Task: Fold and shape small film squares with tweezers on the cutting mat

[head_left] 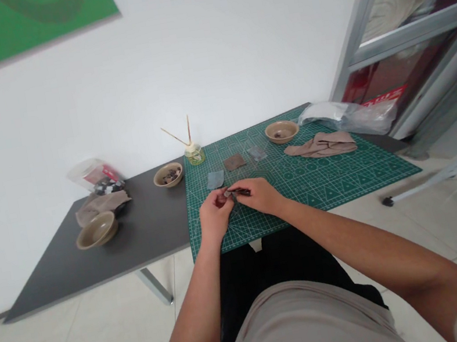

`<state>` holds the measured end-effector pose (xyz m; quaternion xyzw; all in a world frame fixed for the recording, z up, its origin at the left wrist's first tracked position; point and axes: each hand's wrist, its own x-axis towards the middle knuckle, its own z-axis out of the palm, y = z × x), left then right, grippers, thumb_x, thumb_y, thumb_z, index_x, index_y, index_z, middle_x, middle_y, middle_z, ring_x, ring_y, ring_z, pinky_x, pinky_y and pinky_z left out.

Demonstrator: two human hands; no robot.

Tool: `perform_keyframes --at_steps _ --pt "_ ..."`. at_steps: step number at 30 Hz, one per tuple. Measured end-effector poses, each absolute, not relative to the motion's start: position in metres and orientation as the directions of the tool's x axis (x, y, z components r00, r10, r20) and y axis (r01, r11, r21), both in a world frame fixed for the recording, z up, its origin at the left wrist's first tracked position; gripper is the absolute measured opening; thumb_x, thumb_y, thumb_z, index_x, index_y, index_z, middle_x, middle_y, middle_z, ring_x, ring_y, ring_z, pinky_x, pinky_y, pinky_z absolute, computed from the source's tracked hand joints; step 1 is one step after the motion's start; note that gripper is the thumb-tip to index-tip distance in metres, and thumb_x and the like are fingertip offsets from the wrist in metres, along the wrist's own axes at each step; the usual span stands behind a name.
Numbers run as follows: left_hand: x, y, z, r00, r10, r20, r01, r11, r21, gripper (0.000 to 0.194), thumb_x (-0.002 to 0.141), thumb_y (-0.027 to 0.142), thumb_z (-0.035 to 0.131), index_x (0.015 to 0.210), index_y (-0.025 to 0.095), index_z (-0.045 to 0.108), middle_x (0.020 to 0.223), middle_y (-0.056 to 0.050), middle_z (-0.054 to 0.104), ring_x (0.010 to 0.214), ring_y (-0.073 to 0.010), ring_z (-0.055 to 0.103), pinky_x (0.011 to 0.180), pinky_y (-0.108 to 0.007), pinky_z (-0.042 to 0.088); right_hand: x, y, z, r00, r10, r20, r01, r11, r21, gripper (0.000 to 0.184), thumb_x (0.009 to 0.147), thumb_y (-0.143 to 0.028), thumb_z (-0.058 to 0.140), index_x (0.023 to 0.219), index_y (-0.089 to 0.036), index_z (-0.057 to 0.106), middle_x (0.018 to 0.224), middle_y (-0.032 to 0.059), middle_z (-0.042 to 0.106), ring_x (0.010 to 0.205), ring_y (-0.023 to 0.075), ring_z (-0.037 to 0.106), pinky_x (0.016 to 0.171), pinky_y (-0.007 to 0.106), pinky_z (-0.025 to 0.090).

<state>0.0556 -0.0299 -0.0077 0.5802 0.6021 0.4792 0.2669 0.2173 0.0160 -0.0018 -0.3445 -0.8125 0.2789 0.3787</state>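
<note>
My left hand [215,213] and my right hand [259,194] meet over the near part of the green cutting mat [319,181]. Pinched in the left fingers is a small grey-brown piece [228,193], which looks like cloth. The right fingers are closed on a small dark object [243,192], too small to name and partly hidden by the hand. Just beyond the hands lie a pale blue-grey square [215,180], a brown square [234,161] and a clear plastic piece [258,153].
Behind the mat's left corner stands a reed diffuser [194,154]. Bowls stand at the far right [282,132], left of the mat [168,176] with small pieces inside, and farther left [96,231]. Brown cloth [325,144], a plastic bag [351,117] and a tipped tub [94,174] lie around.
</note>
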Motion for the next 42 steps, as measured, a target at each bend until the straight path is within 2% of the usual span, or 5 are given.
perform_keyframes --at_steps 6,12,18,37,42 --pt "0.0577 -0.0333 -0.0013 -0.123 0.957 0.262 0.571 -0.148 0.808 0.017 0.084 0.027 0.058 0.094 0.020 0.070 0.074 0.001 0.065 0.068 -0.0144 0.057 0.064 -0.025 0.043 0.2165 0.0191 -0.0041 -0.496 0.750 0.438 0.311 0.624 -0.717 0.019 0.088 -0.018 0.058 0.101 -0.022 0.071 0.101 0.0044 0.074 0.094 0.0187 0.068 0.086 0.031 0.049" --pt "0.0588 -0.0326 -0.0049 -0.086 0.948 0.307 0.612 -0.193 0.767 0.019 0.091 0.025 0.050 0.100 0.021 0.066 0.092 -0.004 0.070 0.085 -0.0185 0.063 0.079 -0.029 0.047 0.2173 0.0201 -0.0038 -0.479 0.783 0.397 0.347 0.584 -0.734 0.009 0.090 -0.024 0.060 0.093 -0.020 0.067 0.086 0.0018 0.071 0.081 0.0170 0.065 0.075 0.027 0.045" --pt "0.0589 -0.0309 -0.0068 -0.073 0.950 0.304 0.620 -0.195 0.760 0.015 0.088 0.015 0.049 0.092 0.020 0.063 0.088 -0.004 0.068 0.085 -0.0190 0.062 0.079 -0.030 0.046 0.2191 0.0214 -0.0047 -0.484 0.790 0.375 0.352 0.569 -0.743 0.011 0.089 -0.030 0.062 0.090 -0.022 0.069 0.082 -0.0003 0.071 0.079 0.0169 0.066 0.072 0.026 0.042" --pt "0.0612 -0.0336 -0.0075 -0.059 0.951 0.302 0.649 -0.193 0.736 0.013 0.090 0.015 0.047 0.091 0.019 0.059 0.087 -0.003 0.066 0.081 -0.0170 0.060 0.076 -0.028 0.044 0.2221 0.0199 -0.0041 -0.439 0.822 0.363 0.300 0.514 -0.804 0.013 0.082 -0.034 0.069 0.081 -0.021 0.070 0.071 -0.0025 0.068 0.065 0.0133 0.059 0.063 0.024 0.039" --pt "0.0608 -0.0346 -0.0063 -0.054 0.953 0.299 0.627 -0.201 0.753 0.014 0.090 0.014 0.046 0.092 0.019 0.059 0.084 -0.002 0.065 0.078 -0.0162 0.058 0.074 -0.027 0.044 0.2216 0.0176 -0.0046 -0.444 0.799 0.405 0.286 0.555 -0.781 0.013 0.085 -0.034 0.066 0.084 -0.021 0.069 0.074 -0.0019 0.068 0.067 0.0134 0.060 0.064 0.024 0.040"
